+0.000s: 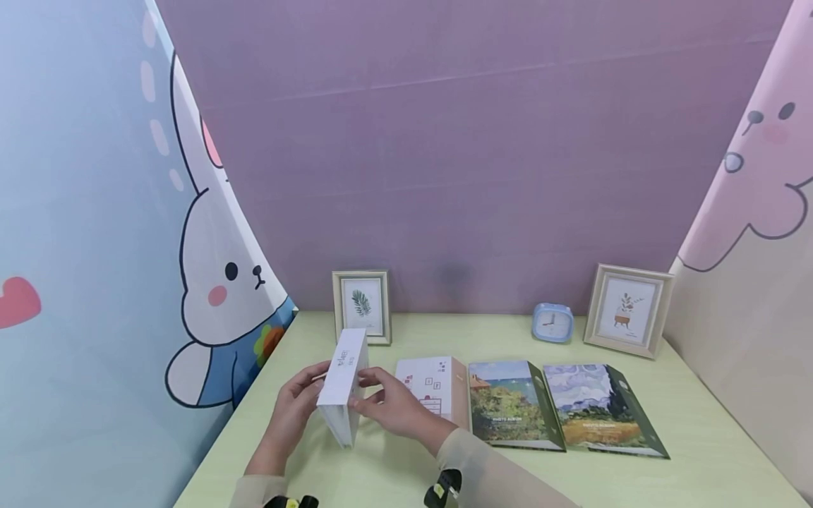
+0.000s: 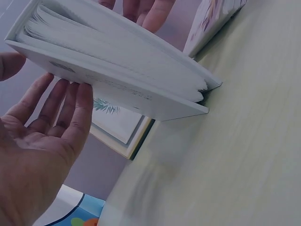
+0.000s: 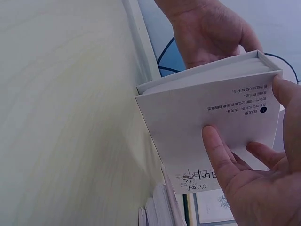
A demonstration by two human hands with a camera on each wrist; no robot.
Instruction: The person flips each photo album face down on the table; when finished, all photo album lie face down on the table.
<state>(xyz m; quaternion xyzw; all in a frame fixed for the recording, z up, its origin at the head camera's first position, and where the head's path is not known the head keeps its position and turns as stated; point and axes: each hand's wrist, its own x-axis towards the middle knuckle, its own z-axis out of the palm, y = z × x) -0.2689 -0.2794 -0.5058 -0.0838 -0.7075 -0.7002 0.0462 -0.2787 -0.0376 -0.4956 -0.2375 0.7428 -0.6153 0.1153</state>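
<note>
A thick white photo album [image 1: 346, 384] stands on edge between my hands, spine up, its lower edge at the tabletop. Black print marks its spine and cover. On its left side, my left hand [image 1: 293, 402] holds it with fingertips against the cover, and the thumb is by the spine in the left wrist view. My right hand [image 1: 396, 406] holds the opposite cover [image 3: 188, 117], fingertips spread over it and thumb near the spine edge. White page edges [image 2: 117, 56] show between the covers in the left wrist view.
Right of my hands lie a white-and-pink album [image 1: 428, 384], a garden-picture album [image 1: 508, 406] and a wheatfield-picture album [image 1: 593, 406]. Along the back stand a leaf-print frame [image 1: 384, 310], a blue clock [image 1: 552, 323] and a plant-print frame [image 1: 629, 310]. Printed curtains [image 1: 95, 212] bound the table.
</note>
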